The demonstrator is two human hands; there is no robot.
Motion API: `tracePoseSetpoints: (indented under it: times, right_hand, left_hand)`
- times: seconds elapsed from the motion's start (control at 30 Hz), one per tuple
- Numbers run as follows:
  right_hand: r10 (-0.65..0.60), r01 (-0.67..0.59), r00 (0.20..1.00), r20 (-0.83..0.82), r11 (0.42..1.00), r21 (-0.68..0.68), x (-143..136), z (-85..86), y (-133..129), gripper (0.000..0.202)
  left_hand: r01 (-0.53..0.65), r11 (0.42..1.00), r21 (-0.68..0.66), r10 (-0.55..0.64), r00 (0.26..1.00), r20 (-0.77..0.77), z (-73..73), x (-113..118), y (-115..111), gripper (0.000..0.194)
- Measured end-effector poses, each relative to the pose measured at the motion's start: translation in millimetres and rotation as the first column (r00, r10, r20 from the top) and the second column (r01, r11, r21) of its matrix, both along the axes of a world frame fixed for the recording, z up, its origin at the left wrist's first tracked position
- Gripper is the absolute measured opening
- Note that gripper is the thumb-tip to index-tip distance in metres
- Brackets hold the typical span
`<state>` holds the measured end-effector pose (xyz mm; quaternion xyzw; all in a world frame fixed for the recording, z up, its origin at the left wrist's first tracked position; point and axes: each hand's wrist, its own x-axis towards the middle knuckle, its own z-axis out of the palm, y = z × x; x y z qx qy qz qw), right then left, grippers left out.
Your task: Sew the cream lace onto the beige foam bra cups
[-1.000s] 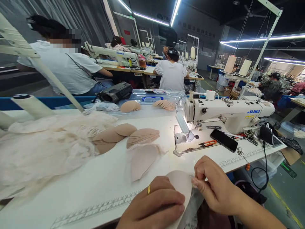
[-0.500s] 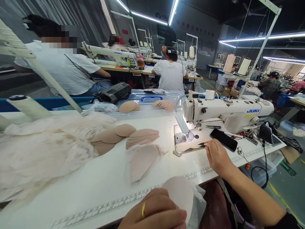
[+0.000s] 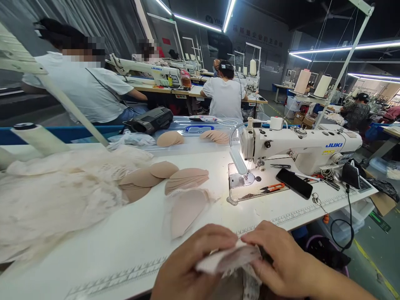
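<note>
At the table's front edge, my left hand [image 3: 192, 260] and my right hand [image 3: 279, 256] both pinch a beige fabric cup piece [image 3: 229, 260] with thin white cloth on it. The piece is bent between them, and part of it is hidden by the fingers. Just beyond lies another beige cup piece [image 3: 189, 212] with sheer fabric around it. Behind that sits a fanned stack of beige cup pads [image 3: 187, 179]. Orange-handled thread snips [image 3: 272, 188] rest in front of the sewing machine [image 3: 300, 146], near a black phone [image 3: 294, 183].
A heap of cream lace fabric [image 3: 59, 200] covers the table's left side. More pads [image 3: 170, 139] lie on a clear plastic lid at the back. A printed ruler strip [image 3: 131, 273] runs along the front edge. Keys [image 3: 316, 199] lie at the right. Other people sit at machines beyond.
My right hand has left the thread snips on the table and come to the cup piece. My left hand has turned and lifted the piece, which both hands now bend.
</note>
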<state>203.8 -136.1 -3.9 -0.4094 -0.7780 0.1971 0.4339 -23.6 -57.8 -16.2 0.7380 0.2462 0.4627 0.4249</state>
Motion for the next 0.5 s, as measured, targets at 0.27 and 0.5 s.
tracePoseSetpoints:
  times: [0.27, 0.5]
  right_hand:
    - [-0.294, -0.274, 0.700, -0.651, 0.731, -0.625, -5.2, -24.5, 34.5, 0.056]
    - [-0.169, -0.250, 0.835, -0.524, 0.732, -0.634, 8.7, -25.7, 43.6, 0.045]
  left_hand:
    - [0.305, 0.416, -0.857, -0.129, 0.952, 0.276, -9.5, 26.5, 8.0, 0.049]
    - [0.281, 0.551, -0.786, -0.085, 0.955, 0.283, 3.0, 22.4, 28.9, 0.055]
